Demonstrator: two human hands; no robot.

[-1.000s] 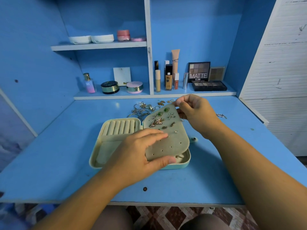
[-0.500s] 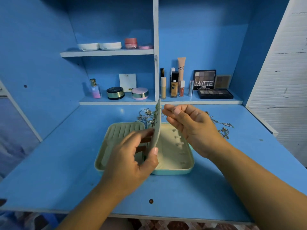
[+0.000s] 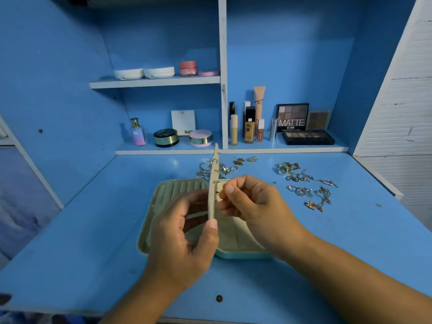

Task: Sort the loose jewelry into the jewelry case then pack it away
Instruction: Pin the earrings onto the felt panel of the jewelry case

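An open pale green jewelry case (image 3: 149, 239) lies on the blue desk (image 3: 93, 230), its ring-roll slots at the back left. Its beige earring panel (image 3: 214, 181) stands upright on edge, with earring posts sticking out of its right face. My left hand (image 3: 184, 242) grips the panel's lower edge between thumb and fingers. My right hand (image 3: 252, 206) pinches at a post on the panel's right face. Loose rings and earrings (image 3: 224, 168) lie behind the case. Tangled chains (image 3: 306, 183) lie to the right.
A low shelf (image 3: 233, 149) behind the desk holds a perfume bottle (image 3: 138, 132), compacts, makeup tubes (image 3: 249, 123) and eyeshadow palettes (image 3: 308, 136). A higher shelf (image 3: 154, 81) carries small jars. A white slatted panel (image 3: 402, 90) borders the right side.
The earring panel went from lying flat over the case's right half to standing upright. My left hand shifted from pressing it to gripping its edge; my right hand came to its back face.
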